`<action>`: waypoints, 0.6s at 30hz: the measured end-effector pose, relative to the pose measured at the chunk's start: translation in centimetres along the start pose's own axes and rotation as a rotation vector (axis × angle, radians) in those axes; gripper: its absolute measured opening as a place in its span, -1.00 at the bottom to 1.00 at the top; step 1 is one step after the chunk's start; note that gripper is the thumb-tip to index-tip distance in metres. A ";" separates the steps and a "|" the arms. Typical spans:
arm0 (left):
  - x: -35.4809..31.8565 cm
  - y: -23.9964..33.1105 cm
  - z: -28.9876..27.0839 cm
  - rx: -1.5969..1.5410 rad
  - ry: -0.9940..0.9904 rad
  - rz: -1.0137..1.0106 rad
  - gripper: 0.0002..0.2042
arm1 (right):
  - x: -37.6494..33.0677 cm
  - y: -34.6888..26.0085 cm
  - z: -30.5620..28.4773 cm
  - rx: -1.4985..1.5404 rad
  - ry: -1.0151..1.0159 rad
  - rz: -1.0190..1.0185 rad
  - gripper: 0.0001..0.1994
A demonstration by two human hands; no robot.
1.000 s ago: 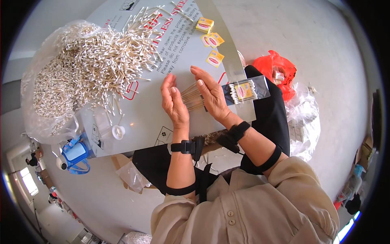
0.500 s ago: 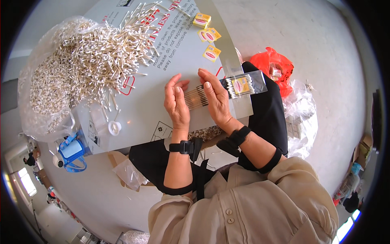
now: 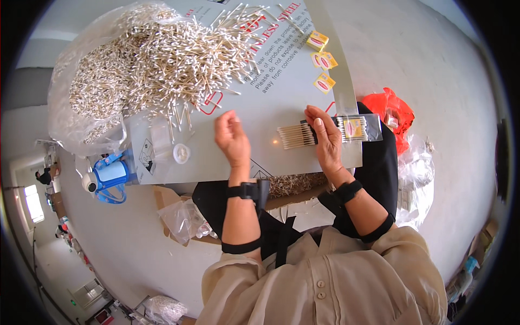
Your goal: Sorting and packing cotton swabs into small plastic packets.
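My right hand (image 3: 327, 142) is closed around a clear packet of cotton swabs (image 3: 355, 128) at the table's right edge. A yellow label and a dark strip show in the packet, and its clear end reaches past the table edge. Left of the fingers, a flat row of swab sticks (image 3: 296, 136) with white tips pokes out. My left hand (image 3: 233, 140) hovers over the table, apart from the packet, its fingers curled in with nothing visible in them. Ahead of it lies a large heap of loose cotton swabs (image 3: 184, 59), spilling from a clear plastic bag (image 3: 60, 103).
Small yellow cards (image 3: 325, 82) lie along the table's far right side. A round white lid (image 3: 181, 154) and a blue bottle (image 3: 111, 172) are at the left. Beyond the right edge sit a red bag (image 3: 387, 108) and a clear bag (image 3: 416, 184). Swabs fill a box (image 3: 295, 185) below.
My left hand has drawn away leftward from the row of swabs, its fingers curling in. My right hand stays on the packet. The whole view has shifted.
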State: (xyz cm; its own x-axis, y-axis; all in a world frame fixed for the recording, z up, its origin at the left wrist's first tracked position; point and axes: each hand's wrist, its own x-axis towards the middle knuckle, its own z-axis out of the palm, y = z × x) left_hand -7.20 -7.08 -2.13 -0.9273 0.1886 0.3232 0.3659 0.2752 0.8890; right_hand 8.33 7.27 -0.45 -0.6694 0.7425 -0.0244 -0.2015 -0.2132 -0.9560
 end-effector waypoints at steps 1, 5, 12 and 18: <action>1.3 -1.0 -1.3 0.092 0.038 0.017 -0.83 | 0.0 0.0 0.0 0.039 -0.009 0.013 -0.68; 6.3 -1.1 -3.6 0.508 -0.102 0.128 -0.76 | 0.1 -0.2 -0.3 0.037 -0.003 0.026 -0.70; 8.5 0.0 -2.2 0.663 -0.387 0.431 -0.85 | 0.2 -0.3 -0.2 -0.040 -0.026 0.014 -0.71; 5.6 2.7 1.9 0.468 -0.504 0.516 -0.85 | 0.3 -0.5 -0.5 -0.043 -0.037 0.010 -0.72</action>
State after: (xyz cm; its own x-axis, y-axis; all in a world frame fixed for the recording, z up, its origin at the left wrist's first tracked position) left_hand -11.25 -3.44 1.50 -0.5308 0.7631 0.3688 0.8297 0.3793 0.4095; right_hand 8.64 7.90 -0.17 -0.6974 0.7163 -0.0239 -0.1642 -0.1921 -0.9675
